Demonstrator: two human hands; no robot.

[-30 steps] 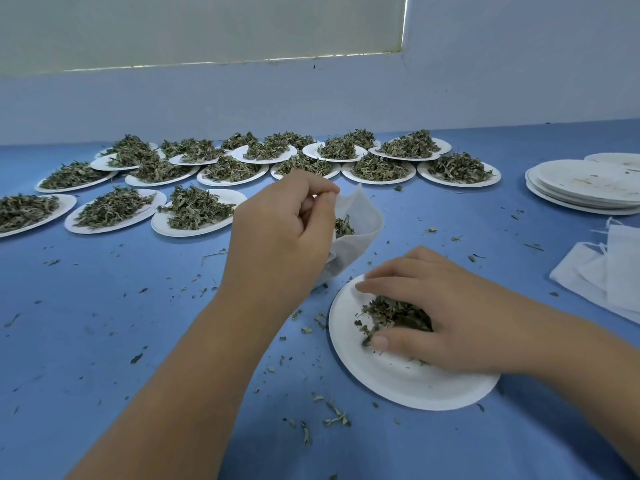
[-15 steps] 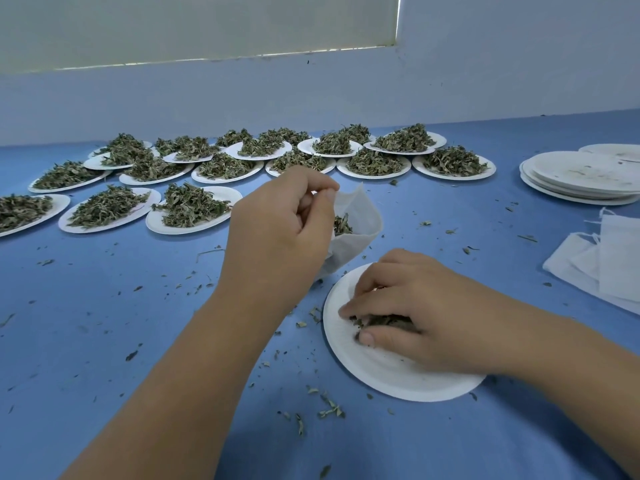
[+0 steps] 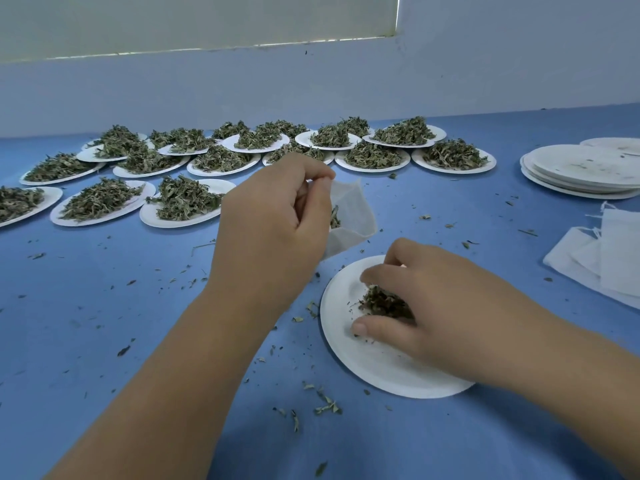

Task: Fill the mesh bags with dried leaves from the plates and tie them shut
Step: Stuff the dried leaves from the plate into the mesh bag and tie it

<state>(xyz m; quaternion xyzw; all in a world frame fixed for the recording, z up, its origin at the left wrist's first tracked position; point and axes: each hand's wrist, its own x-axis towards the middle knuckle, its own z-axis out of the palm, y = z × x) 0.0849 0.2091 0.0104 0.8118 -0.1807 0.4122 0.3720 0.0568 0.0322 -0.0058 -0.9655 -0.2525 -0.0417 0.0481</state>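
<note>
Along the far edge of the blue tabletop (image 3: pixel 104 323), where it meets the pale wall (image 3: pixel 311 81), the full plates (image 3: pixel 221 184) crowd in overlapping rows from the left side to past the middle. Toward the right side sit a stack of empty plates (image 3: pixel 581 171) and, nearer, a pile of spare bags (image 3: pixel 609 258). The tabletop's near and right edges are out of view. Between the rows and the hands lies an open band of blue, dotted with leaf crumbs (image 3: pixel 325 407). The widest bare stretch is to the left of the left forearm.

The left hand (image 3: pixel 273 230) is raised above the middle of the tabletop. Its fingers (image 3: pixel 318 188) are curled and pinch the rim of the mesh bag (image 3: pixel 353 216), which hangs open toward the right with a few leaves (image 3: pixel 334 218) showing inside. The bag's lower corner hangs just beyond the far-left rim of the near plate (image 3: pixel 381 368); whether it touches the tabletop I cannot tell.

The right hand (image 3: pixel 450 306) rests on that plate, fingers bent and narrowed around a small clump of dried leaves (image 3: pixel 381 301). The thumb (image 3: pixel 374 329) presses at the clump's near side and the fingertips close in from the far side. The rest of the plate is bare but for specks.
</note>
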